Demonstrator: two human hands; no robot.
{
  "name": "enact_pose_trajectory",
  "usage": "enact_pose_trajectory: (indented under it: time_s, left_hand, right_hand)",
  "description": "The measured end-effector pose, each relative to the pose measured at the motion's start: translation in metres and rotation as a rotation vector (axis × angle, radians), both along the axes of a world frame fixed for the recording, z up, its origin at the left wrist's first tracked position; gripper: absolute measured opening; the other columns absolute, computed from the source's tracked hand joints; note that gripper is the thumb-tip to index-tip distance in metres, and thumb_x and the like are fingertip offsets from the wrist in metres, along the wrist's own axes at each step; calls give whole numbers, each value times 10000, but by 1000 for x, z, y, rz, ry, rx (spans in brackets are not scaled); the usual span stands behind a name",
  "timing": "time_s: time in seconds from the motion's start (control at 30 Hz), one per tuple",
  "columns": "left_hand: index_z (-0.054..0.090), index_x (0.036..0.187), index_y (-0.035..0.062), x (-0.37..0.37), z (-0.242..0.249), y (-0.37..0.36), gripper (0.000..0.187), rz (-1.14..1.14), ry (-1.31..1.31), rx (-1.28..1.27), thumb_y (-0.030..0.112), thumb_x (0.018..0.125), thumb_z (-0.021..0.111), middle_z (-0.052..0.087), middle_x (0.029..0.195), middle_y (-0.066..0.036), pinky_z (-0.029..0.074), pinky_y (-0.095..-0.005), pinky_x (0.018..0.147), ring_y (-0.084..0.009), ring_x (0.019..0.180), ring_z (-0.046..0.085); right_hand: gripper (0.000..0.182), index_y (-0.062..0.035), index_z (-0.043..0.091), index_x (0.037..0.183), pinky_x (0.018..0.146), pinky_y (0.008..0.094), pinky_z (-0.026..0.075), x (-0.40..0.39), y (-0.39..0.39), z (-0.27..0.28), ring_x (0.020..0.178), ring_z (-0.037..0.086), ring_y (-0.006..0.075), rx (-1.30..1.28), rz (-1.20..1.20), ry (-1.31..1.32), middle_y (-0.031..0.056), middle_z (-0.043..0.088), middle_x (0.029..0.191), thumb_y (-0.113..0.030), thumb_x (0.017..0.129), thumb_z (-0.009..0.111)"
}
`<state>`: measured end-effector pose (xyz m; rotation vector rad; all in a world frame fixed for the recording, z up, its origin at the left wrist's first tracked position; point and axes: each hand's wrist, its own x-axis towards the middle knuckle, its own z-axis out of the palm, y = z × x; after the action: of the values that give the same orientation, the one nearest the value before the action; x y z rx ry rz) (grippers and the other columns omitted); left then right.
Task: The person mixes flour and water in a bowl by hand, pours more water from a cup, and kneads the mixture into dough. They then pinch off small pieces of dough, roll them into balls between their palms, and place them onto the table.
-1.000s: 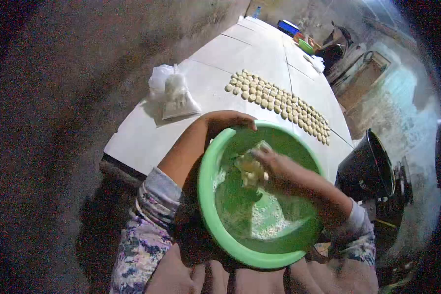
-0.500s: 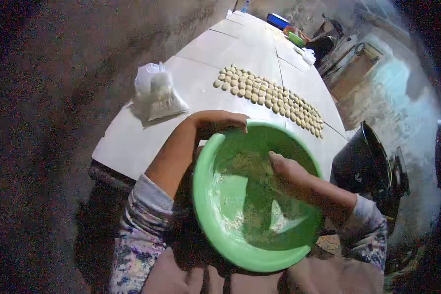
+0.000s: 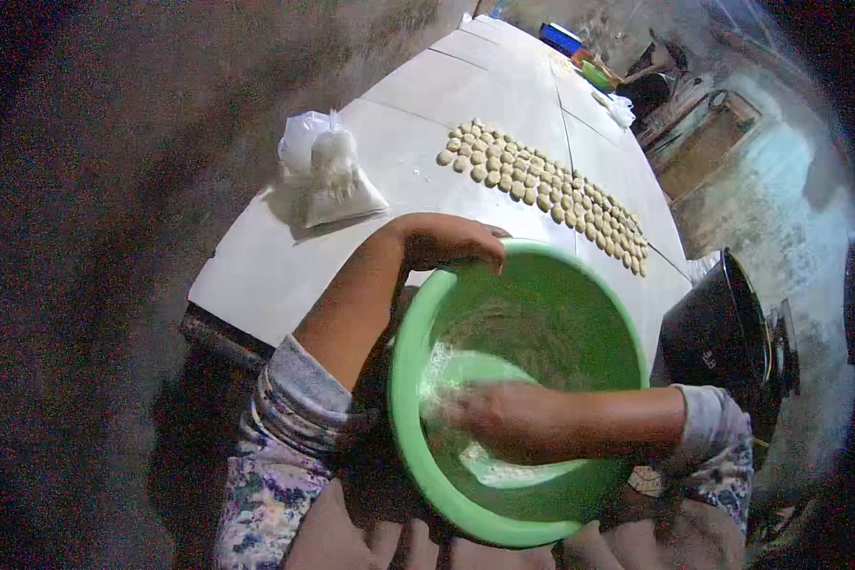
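A large green basin (image 3: 410,380) rests tilted at my lap, with white powder (image 3: 503,473) on its inner wall and bottom. My left hand (image 3: 454,239) grips the basin's upper left rim, fingers wrapped over the edge. Inside the basin my right hand (image 3: 503,416) touches the left inner wall, beside the powder; its fingertips are smeared by motion, so whether they hold anything is unclear. Beyond the basin, rows of small round dough pieces (image 3: 541,185) lie on the white table (image 3: 418,90).
A plastic bag of white powder (image 3: 337,185) stands on the table's left part. To the right is a large black bucket (image 3: 712,323). At the far end are a blue container (image 3: 560,39), a green bowl (image 3: 598,76) and a white plastic bag (image 3: 621,111).
My right hand has moved left and down inside the basin, from its upper right part to the left wall. The basin and table have shifted slightly right in view. My left hand stays on the rim.
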<state>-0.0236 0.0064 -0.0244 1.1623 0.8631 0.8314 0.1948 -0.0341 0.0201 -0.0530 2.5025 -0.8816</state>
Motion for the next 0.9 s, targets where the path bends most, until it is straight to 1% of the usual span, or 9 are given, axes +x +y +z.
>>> enact_pose_trajectory:
  time_s: [0.1, 0.17, 0.23, 0.27, 0.43, 0.53, 0.63, 0.73, 0.9]
  left_hand:
    - [551, 1101, 52, -3, -3, -1, 381, 44, -31, 17, 207, 754, 576, 585, 921, -57, 479, -272, 728, -132, 795, 567]
    - [562, 1085, 48, -4, -5, -1, 365, 35, 0, 46, 216, 762, 569, 586, 918, -55, 473, -277, 730, -132, 792, 565]
    - [556, 1098, 48, 9, 20, -31, 368, 178, -88, 14, 221, 773, 559, 586, 917, -50, 469, -281, 727, -125, 791, 561]
    - [552, 1108, 46, 46, 59, -88, 373, 576, -157, 172, 221, 778, 548, 589, 909, -45, 469, -270, 714, -118, 783, 558]
    - [539, 1118, 45, 29, 41, -54, 395, 325, -116, 41, 195, 753, 541, 586, 900, -45, 471, -256, 685, -116, 752, 557]
    - [533, 1123, 40, 42, 52, -73, 406, 576, -3, 188, 180, 741, 544, 587, 904, -49, 476, -259, 692, -118, 762, 564]
    - [522, 1156, 23, 46, 56, -75, 432, 569, -177, 105, 174, 752, 555, 600, 926, -67, 486, -262, 712, -131, 794, 583]
    - [548, 1107, 18, 44, 54, -73, 361, 589, -139, 152, 153, 772, 542, 600, 979, -85, 479, -275, 758, -146, 842, 583]
    - [592, 1025, 10, 52, 57, -79, 257, 644, -36, 319, 119, 804, 519, 599, 1066, -116, 468, -297, 837, -171, 921, 584]
  right_hand:
    - [425, 32, 427, 1205, 767, 440, 496, 20, 7, 21, 898, 593, 381, -12, 229, 91, 244, 560, 1027, -54, 794, 489]
    - [491, 34, 400, 1246, 779, 438, 497, 17, 12, 46, 909, 600, 385, 245, 61, -235, 243, 577, 1004, -49, 778, 524]
    - [466, 19, 414, 1261, 739, 476, 494, 19, 36, 31, 882, 608, 403, 219, -196, 32, 254, 590, 931, -36, 805, 493]
    - [436, 24, 427, 1241, 756, 485, 485, 14, 48, 20, 893, 605, 406, 202, -262, 110, 261, 588, 933, -37, 813, 482]
    - [367, 29, 456, 1198, 855, 499, 448, -12, 69, -18, 989, 575, 403, 262, -472, 151, 283, 567, 1021, -32, 835, 457]
    - [550, -15, 437, 1232, 912, 461, 434, -7, 48, -31, 1052, 507, 417, 339, 36, 435, 242, 467, 1214, -36, 701, 579]
    - [465, 2, 464, 1201, 854, 454, 463, -7, 30, -11, 970, 565, 379, 28, 44, -47, 225, 529, 1114, -51, 744, 531]
    - [353, -6, 500, 1143, 820, 461, 476, 3, 31, 4, 943, 592, 396, -55, 294, 96, 219, 564, 1081, -113, 809, 537]
    - [361, -13, 517, 1132, 794, 465, 495, 12, 47, 16, 918, 598, 397, -17, 271, 46, 224, 550, 1101, -103, 784, 551]
